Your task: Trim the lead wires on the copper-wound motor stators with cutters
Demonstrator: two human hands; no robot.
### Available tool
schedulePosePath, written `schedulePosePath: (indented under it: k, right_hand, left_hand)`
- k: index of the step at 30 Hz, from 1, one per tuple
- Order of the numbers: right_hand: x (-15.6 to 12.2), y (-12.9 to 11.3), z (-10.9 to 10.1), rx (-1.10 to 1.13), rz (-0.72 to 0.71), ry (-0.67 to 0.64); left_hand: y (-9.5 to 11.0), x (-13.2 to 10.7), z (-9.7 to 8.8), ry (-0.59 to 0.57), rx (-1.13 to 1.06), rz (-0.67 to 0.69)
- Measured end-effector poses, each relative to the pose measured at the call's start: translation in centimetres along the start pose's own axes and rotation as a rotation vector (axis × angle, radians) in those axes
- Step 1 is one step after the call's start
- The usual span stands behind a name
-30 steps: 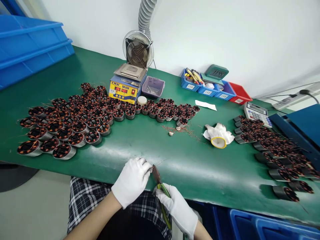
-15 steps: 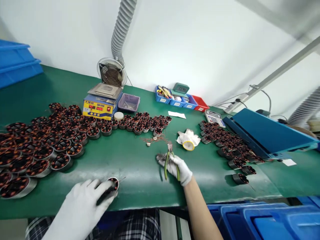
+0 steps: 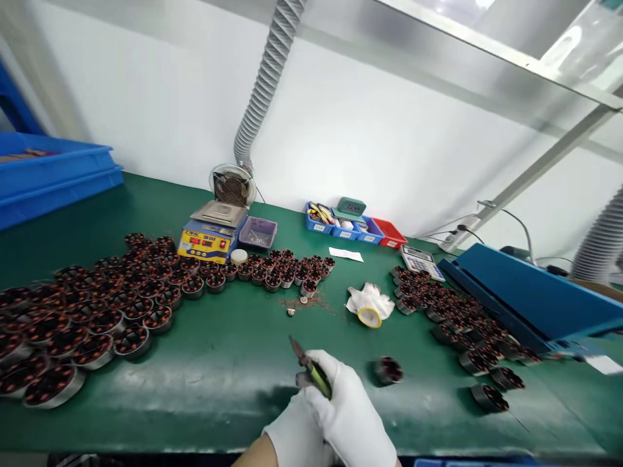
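White work gloves cover both hands, which meet at the bottom middle of the bench. My right hand (image 3: 351, 407) is closed round green-handled cutting pliers (image 3: 320, 379), whose dark jaws point up and left. Pressed against it from the lower left is my left hand (image 3: 296, 428); its fingers are hidden behind the right hand. Just right of the hands, a motor stator (image 3: 388, 370) stands on the green mat, blurred. A spare white glove (image 3: 370, 303) with a yellow-edged cuff lies farther back.
Stators crowd the left (image 3: 95, 350) and right (image 3: 450, 305) of the green bench (image 3: 214, 389). A yellow-and-blue heater box (image 3: 207, 243), a purple tray (image 3: 259, 232), small parts bins (image 3: 318, 224), a calculator (image 3: 422, 263) and a blue sloped stand (image 3: 530, 285) stand behind. Wire scraps (image 3: 311, 303) lie mid-bench.
My left hand has left its spot at the lower left and now meets the right hand. The stator it held is gone from there; one now stands right of my hands. The pliers have turned.
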State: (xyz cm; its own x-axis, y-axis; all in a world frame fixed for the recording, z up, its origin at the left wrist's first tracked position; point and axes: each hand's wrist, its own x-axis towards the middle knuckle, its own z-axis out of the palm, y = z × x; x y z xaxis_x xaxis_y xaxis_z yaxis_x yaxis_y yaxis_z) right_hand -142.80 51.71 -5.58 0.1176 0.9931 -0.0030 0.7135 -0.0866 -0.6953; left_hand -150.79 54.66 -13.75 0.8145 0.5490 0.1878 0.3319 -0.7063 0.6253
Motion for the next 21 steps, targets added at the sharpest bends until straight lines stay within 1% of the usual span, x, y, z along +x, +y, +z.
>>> schedulePosePath:
  k: [1,3,4,6,8,9,11,14,16,17,19,21]
  right_hand:
    - [0.6,1.0,0.5,-0.092,0.033,0.041]
    - [1.7,3.3,1.4,-0.289,0.105,0.120]
    - [2.2,4.4,1.8,-0.391,0.137,0.142]
    - [3.0,6.3,2.6,-0.566,0.147,0.167]
    - [3.4,7.7,3.4,-0.680,0.100,0.225]
    - [3.6,8.2,3.8,-0.717,0.065,0.272]
    - [3.9,9.2,4.7,-0.764,-0.009,0.396]
    - [4.4,10.8,5.9,-0.786,-0.142,0.574]
    - [4.6,11.8,6.4,-0.774,-0.222,0.651]
    - [4.7,12.2,6.6,-0.765,-0.250,0.678]
    - [4.8,12.7,6.7,-0.752,-0.280,0.719]
    - [4.8,12.8,6.5,-0.736,-0.291,0.742]
  left_hand:
    - [-0.5,-0.3,-0.3,-0.013,-0.007,-0.006]
    - [-2.1,-1.5,-1.8,-0.035,0.004,-0.048]
    - [-2.9,-2.0,-3.0,-0.028,0.034,-0.101]
    - [-4.6,-2.3,-5.6,0.051,0.160,-0.256]
    - [-5.9,-1.2,-8.2,0.169,0.332,-0.377]
    - [-6.4,-0.1,-9.2,0.216,0.416,-0.401]
    - [-7.5,2.3,-10.6,0.264,0.543,-0.423]
    - [-9.0,6.0,-11.5,0.286,0.593,-0.448]
    - [-9.7,7.5,-11.7,0.298,0.593,-0.456]
    - [-9.9,7.9,-11.9,0.300,0.596,-0.453]
    - [-9.9,7.5,-12.3,0.297,0.604,-0.429]
    - [-9.4,5.3,-12.6,0.281,0.610,-0.402]
